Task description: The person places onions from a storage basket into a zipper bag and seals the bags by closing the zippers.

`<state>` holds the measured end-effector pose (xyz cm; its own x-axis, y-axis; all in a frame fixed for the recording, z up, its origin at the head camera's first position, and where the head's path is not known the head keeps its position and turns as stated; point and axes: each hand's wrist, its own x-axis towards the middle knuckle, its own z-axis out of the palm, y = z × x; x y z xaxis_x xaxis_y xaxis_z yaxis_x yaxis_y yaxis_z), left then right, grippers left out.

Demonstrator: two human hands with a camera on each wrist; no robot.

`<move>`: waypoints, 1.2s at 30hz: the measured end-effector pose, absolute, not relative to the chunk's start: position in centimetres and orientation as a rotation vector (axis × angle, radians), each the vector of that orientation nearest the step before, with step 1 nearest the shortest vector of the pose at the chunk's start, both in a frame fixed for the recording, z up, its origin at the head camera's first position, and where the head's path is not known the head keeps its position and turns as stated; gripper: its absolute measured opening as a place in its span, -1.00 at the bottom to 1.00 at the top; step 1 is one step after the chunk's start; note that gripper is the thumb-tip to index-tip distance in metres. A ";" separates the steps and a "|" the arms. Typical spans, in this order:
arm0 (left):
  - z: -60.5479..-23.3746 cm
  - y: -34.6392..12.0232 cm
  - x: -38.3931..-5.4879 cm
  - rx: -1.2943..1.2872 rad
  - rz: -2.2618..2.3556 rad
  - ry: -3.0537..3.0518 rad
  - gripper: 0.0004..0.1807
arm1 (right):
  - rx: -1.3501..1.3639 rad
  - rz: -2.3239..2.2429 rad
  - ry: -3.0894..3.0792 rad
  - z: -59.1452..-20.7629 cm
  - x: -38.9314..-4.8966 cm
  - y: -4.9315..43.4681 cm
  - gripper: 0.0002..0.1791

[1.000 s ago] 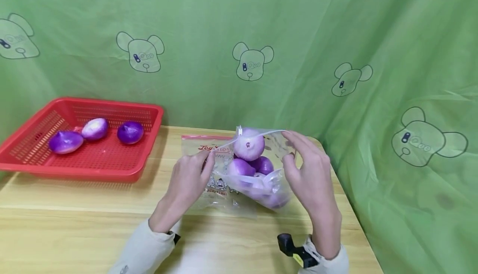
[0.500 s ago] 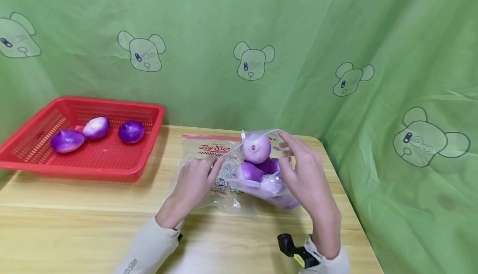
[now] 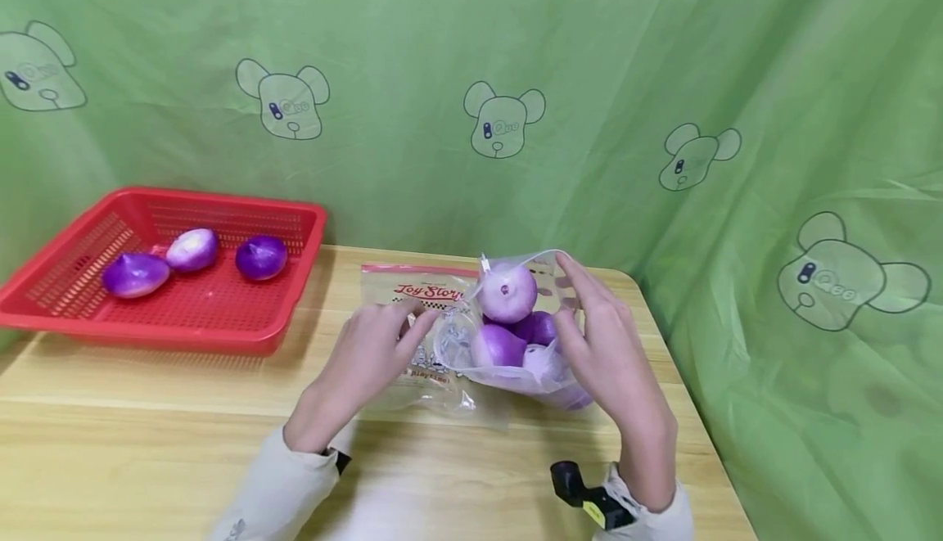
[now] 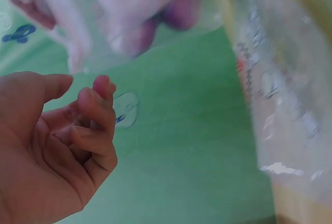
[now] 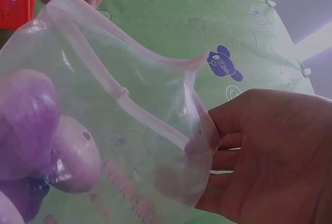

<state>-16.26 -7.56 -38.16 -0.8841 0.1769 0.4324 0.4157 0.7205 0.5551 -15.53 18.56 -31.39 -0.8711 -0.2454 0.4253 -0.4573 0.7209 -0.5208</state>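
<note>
A clear zip bag [image 3: 508, 377] with purple onions inside stands at the table's right side. One pale onion [image 3: 507, 292] sits on top of several others, near the bag's mouth. My right hand [image 3: 610, 340] pinches the rim on the right, the thumb at its edge and the fingers behind the plastic in the right wrist view. My left hand [image 3: 372, 350] hovers just left of the mouth. In the left wrist view its thumb and bent fingers [image 4: 96, 110] are apart with nothing between them, and the bag's edge hangs right above.
A flat printed zip bag [image 3: 423, 279] lies under and left of the filled one. The red basket [image 3: 209, 340] at the left holds three purple onions [image 3: 193, 250]. Behind the table [image 3: 184, 435] hangs a green curtain [image 3: 398, 164], which also runs along its right side.
My left hand has let go of the bag's left rim and drawn back a little to the left. The rim there has slackened. My right hand keeps its hold.
</note>
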 end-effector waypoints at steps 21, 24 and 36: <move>-36.7 -13.9 -17.2 -0.273 -0.924 -2.539 -0.78 | 0.607 0.931 -2.627 -31.7 -15.5 17.8 -0.28; -37.2 -14.5 -17.7 -0.275 -0.903 -2.523 -0.80 | 0.607 0.924 -2.637 -31.8 -15.5 17.7 -0.28; -38.7 -18.5 -19.6 -0.273 -0.765 -2.459 -0.83 | 0.609 0.890 -2.648 -31.9 -15.6 17.5 -0.27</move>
